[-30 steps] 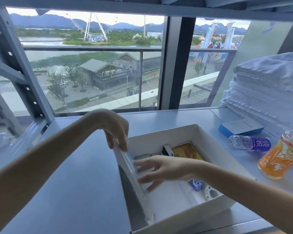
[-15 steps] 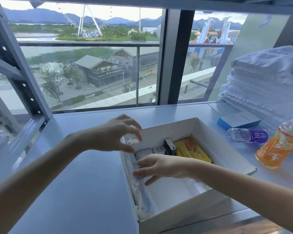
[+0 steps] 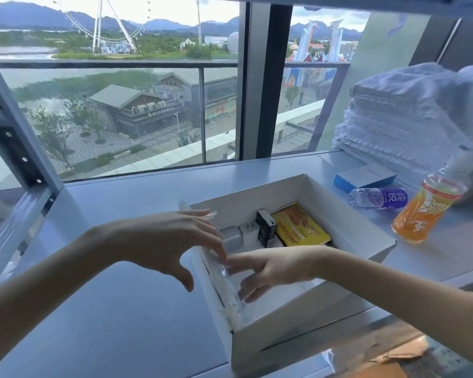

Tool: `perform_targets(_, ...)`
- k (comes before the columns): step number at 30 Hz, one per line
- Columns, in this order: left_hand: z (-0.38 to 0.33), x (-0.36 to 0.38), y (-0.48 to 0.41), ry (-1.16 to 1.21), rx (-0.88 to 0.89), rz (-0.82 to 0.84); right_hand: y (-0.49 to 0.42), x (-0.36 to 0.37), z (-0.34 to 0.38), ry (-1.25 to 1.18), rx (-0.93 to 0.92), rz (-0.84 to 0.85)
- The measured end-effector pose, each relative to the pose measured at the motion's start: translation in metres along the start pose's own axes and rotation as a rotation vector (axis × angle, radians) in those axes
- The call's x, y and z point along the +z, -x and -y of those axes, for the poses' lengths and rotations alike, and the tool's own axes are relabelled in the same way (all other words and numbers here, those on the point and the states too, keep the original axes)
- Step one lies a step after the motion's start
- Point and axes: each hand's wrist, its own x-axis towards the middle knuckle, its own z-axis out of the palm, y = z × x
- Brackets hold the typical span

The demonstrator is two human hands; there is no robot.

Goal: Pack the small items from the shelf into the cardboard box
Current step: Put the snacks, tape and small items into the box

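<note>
A white cardboard box (image 3: 366, 237) stands open on the grey shelf. At its far end lie a yellow snack packet (image 3: 301, 227), a small black box (image 3: 265, 227) and white charger plugs (image 3: 247, 233). A clear plastic packet (image 3: 227, 287) stands on edge along the box's left inner wall. My left hand (image 3: 170, 241) hovers over the left rim, fingers spread, fingertips near the packet's top. My right hand (image 3: 271, 271) is inside the box, with flat fingers pressed against the packet. Neither hand grips it.
To the right of the box are a blue carton (image 3: 363, 177), a purple-labelled water bottle (image 3: 380, 199) lying down, an upright orange drink bottle (image 3: 426, 211) and stacked white towels (image 3: 410, 118). A window runs behind the shelf, and a metal upright (image 3: 19, 148) stands at the left.
My left hand has let go of the packet's top and spread its fingers over the box's left rim. The packet now sits lower against the left wall, with my right hand still against it.
</note>
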Motion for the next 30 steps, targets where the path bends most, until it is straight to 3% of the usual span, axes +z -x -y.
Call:
perform_targets(4,-0.006,0.004,0.004,0.039,0.068,-0.124,0.0,0.0,0.004,0.294,0.041,0.004)
perform_targets(8,-0.008,0.009,0.008,0.052,0.044,-0.124,0.017,-0.01,0.001,0.593,0.055,-0.103)
perform_targets(14,0.004,0.021,0.013,-0.043,0.073,-0.192,0.088,-0.048,-0.012,0.54,-0.006,-0.397)
perform_targets(17,0.011,0.021,0.012,0.074,0.033,-0.151,0.124,-0.069,-0.025,0.506,-0.032,-0.505)
perform_targets(21,0.01,0.016,0.001,0.195,-0.119,-0.112,0.146,-0.094,-0.045,0.53,-0.089,-0.515)
perform_targets(30,-0.04,0.023,-0.032,-0.1,-0.749,-0.173,0.157,-0.147,-0.075,0.665,-0.345,-0.419)
